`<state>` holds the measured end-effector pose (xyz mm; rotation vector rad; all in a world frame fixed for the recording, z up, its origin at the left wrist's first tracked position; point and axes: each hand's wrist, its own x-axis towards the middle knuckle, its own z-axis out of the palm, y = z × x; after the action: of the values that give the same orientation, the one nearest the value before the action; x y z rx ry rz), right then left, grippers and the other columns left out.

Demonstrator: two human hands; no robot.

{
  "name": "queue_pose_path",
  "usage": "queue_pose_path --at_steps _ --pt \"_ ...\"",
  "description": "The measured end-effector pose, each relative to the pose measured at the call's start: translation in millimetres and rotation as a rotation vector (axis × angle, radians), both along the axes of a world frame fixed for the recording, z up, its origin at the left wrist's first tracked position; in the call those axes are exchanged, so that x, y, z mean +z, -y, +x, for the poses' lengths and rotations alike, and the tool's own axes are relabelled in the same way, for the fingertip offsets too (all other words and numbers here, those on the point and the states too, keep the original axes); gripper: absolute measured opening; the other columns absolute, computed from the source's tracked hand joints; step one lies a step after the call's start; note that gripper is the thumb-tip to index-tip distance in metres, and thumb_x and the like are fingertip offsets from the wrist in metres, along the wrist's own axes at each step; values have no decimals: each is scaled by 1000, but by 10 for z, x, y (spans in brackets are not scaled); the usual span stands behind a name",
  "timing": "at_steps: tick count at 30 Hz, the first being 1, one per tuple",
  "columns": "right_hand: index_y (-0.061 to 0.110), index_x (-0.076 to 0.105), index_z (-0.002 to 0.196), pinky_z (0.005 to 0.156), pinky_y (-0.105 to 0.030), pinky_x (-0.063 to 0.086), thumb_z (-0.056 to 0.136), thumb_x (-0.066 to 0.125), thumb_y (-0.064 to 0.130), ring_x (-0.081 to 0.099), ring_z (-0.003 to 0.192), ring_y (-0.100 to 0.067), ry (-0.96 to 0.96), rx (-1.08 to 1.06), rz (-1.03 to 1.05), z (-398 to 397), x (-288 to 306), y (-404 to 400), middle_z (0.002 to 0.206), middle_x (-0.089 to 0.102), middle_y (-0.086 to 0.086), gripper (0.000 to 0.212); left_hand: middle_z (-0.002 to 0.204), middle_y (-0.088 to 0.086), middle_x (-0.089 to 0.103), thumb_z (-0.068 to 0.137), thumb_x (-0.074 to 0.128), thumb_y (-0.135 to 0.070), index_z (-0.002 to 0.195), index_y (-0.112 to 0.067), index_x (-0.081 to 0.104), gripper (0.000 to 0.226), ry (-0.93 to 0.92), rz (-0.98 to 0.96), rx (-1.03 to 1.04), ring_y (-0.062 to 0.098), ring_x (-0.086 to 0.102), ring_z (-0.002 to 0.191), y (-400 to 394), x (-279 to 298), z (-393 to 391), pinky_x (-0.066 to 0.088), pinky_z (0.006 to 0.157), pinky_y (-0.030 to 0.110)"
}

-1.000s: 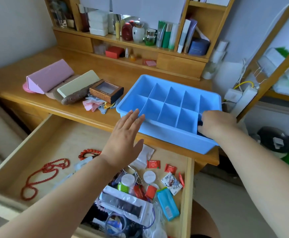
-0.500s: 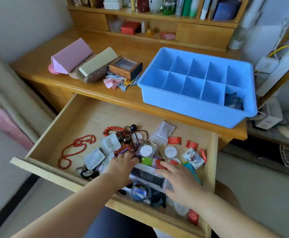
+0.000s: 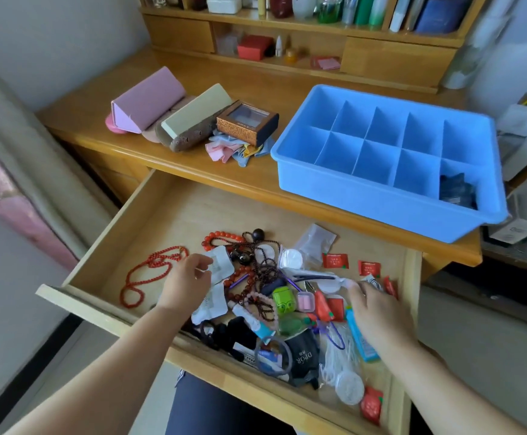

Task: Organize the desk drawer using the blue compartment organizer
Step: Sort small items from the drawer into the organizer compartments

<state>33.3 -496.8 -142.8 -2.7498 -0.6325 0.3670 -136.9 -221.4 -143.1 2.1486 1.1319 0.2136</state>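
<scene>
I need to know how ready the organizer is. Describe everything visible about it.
The organizer is a light blue tray, plastic by its look, rectangular with a rolled rim and thin dividers forming two rows of five compartments. It sits upright on the desk behind the open drawer, its near right corner overhanging the desk edge. Nine compartments look empty; the near right one holds a dark item, too unclear to identify. Neither hand touches it.

"DPOR" on black pouch (image 3: 303, 356)
</scene>
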Motion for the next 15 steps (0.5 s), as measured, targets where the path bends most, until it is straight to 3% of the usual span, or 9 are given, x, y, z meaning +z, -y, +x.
queue_pose_path --at_steps 3,5,7,9,11,13,15 --pt "21 62 82 60 -30 38 99 21 43 60 71 -26 -78 -122 56 -3 -44 -19 74 66 -2 50 108 4 64 88 50 -9 109 -16 63 25 -93 14 22 15 57 76 -82 -60 -124 43 60 23" --pt "17 51 60 56 -30 36 100 28 35 54 62 -25 -130 -170 96 -30 -80 -46 59 54 -1 50 119 6 58 85 62 -19 117 -17 60 32 -162 -30 -76 18 56 93 -90 -73 -168 47 76 28" --pt "18 38 52 51 -30 29 98 34 24 44 56 -23 -153 -167 99 -46 -110 -67 53 44 -1 47 134 2 42 75 74 -38 135 -21 45 69 -344 -43 -310 21 45 118 -59 -98 -205 44 97 35" --pt "22 45 59 55 -32 29 97 37 17 46 60 -24 -183 -157 117 -56 -121 -57 63 53 -6 39 141 -1 30 72 75 -42 145 -25 31 87 -545 93 -500 23 34 127 4 -113 -216 40 103 37" --pt "24 63 97 62 -30 33 95 39 11 53 74 -28 -192 -172 157 -60 -125 -17 90 66 -12 27 135 -1 38 76 69 -32 141 -23 36 73 -583 197 -524 22 42 119 26 -133 -196 44 96 34" --pt "22 55 124 63 -31 38 93 45 8 55 74 -27 -172 -179 219 -52 -103 30 94 67 -9 36 118 -1 54 82 60 -28 126 -21 52 45 -462 177 -448 17 55 101 -19 -105 -176 49 82 27" --pt "22 51 127 67 -32 41 93 51 12 58 77 -22 -193 -143 284 -47 -65 63 86 63 3 36 97 -4 64 90 53 -25 110 -23 61 22 -286 63 -297 7 59 70 -116 -44 -181 46 57 19"
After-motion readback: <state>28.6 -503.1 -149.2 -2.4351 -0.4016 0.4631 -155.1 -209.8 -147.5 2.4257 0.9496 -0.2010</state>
